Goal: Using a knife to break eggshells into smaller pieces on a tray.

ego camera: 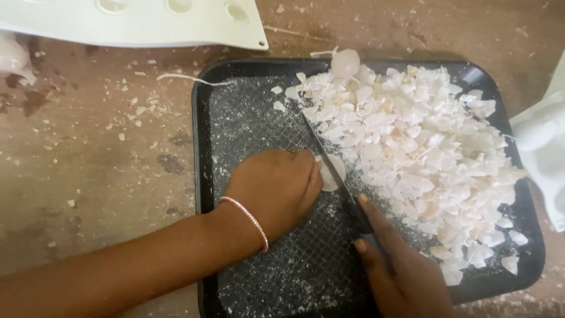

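Observation:
A black tray point(203, 153) lies on a brown surface, its right half heaped with broken white eggshell pieces point(424, 147). My left hand point(276, 185), with a beaded bracelet on the wrist, rests on the tray's dusty left half and pinches one white shell piece point(331, 176). My right hand point(400, 274) grips the handle of a dark knife point(329, 159); its blade runs up and left along the edge of the shell heap, right beside the held piece.
A white moulded tray with round holes point(135, 23) lies at the top left. A white object point(544, 147) stands off the tray's right edge. Shell crumbs are scattered on the worn brown surface point(88, 153). A whole-looking shell point(345, 62) sits at the tray's far rim.

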